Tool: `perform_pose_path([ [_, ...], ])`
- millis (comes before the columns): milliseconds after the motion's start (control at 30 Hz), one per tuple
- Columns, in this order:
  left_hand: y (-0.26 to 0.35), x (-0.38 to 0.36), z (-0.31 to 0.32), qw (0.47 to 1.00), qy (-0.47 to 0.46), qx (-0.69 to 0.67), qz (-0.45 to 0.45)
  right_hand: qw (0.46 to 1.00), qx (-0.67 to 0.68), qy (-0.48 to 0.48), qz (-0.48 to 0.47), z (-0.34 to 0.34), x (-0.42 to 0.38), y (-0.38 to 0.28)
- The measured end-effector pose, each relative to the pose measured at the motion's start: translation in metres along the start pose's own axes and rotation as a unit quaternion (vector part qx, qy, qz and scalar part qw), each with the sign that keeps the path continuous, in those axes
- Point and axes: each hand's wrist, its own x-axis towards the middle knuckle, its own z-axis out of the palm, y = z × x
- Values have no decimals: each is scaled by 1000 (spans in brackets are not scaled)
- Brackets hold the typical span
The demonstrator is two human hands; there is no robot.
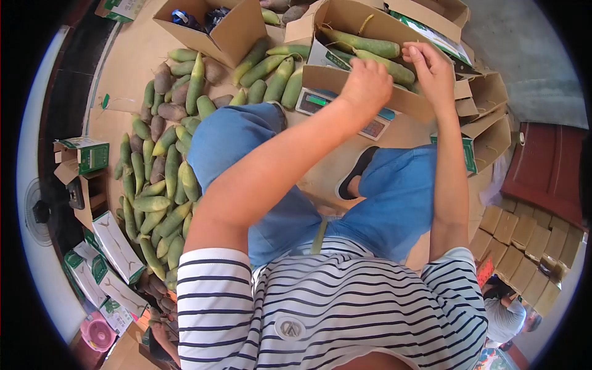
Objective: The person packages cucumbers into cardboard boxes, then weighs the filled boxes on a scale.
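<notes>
An open cardboard carton [364,83] stands in front of my knees, with long green radishes [377,46] lying inside. My left hand [369,83] is over the carton's near side, its fingers curled down close to the nearer radish; whatever they hold is hidden. At the carton's right side, my right hand [430,69] is raised, with thumb and curled fingers drawn together near the radish ends. I cannot make out anything between them. A digital scale [376,128] with a lit green display sits under the carton, partly covered by it.
A large pile of green radishes [154,203] covers the floor on the left. Another carton [213,34] with dark blue items stands behind. Empty cartons [487,132] lie at right, near stacked brown boxes [518,246]. A person [502,314] is at lower right.
</notes>
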Motion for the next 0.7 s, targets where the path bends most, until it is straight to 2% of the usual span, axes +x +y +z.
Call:
perform_pose_path([
  [100,-13,-2,10,998,-31,53,-17,1000,-7,4,0,-2,0,0],
  [300,-35,0,6,996,-79,34,-8,1000,21,2,14,-4,1,11],
  [700,-30,4,18,992,-121,22,6,1000,8,-2,-7,-3,0,6],
])
